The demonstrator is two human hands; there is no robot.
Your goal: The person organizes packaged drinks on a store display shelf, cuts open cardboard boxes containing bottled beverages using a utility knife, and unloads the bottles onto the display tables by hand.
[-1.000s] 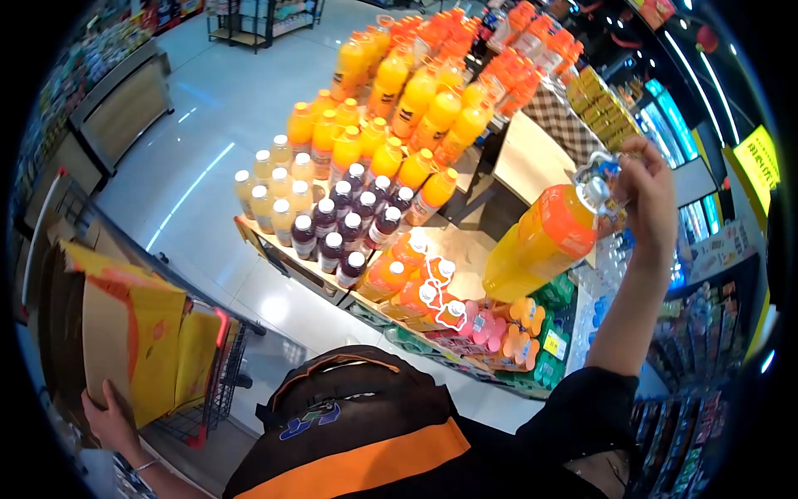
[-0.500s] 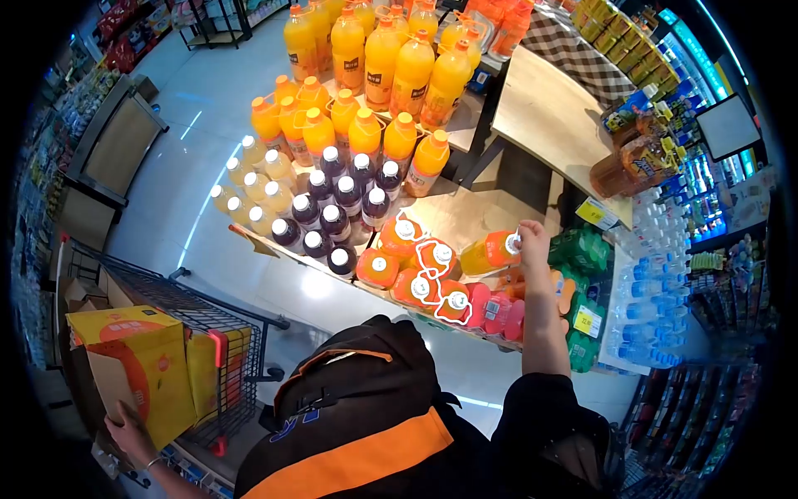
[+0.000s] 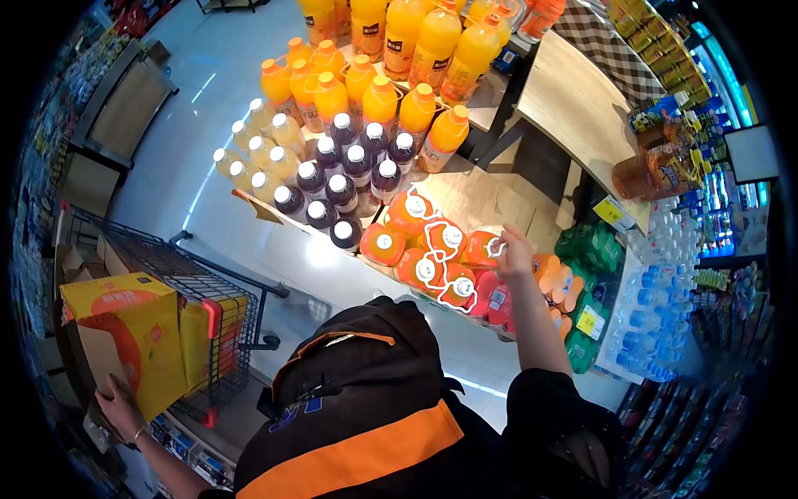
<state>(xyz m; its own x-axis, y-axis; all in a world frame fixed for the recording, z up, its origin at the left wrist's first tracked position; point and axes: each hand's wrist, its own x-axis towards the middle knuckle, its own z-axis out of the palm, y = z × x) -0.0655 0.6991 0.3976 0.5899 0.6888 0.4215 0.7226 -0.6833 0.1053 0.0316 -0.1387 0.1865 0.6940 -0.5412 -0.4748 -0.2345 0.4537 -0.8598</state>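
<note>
My right hand point(image 3: 515, 254) is closed at the neck of an orange juice bottle point(image 3: 482, 248), by its white carry ring. This bottle stands at the right of a cluster of similar orange juice bottles point(image 3: 413, 209) with white caps and loop handles. Just in front of it are pink-red packs point(image 3: 497, 303). At the lower left, my left hand point(image 3: 122, 409) grips the edge of an opened yellow cardboard box point(image 3: 154, 349); the flap partly hides its fingers.
Dark purple bottles point(image 3: 341, 190), pale juice bottles point(image 3: 287, 133) and taller orange bottles point(image 3: 382, 100) crowd the table's left and back. Green packs point(image 3: 588, 245) and water bottles point(image 3: 652, 320) stand right. A shopping cart point(image 3: 224, 312) is beside the left arm.
My right hand has moved the juice bottle left and down, from tilted in the air to beside the cluster. My left hand stays at the box. The view has shifted slightly.
</note>
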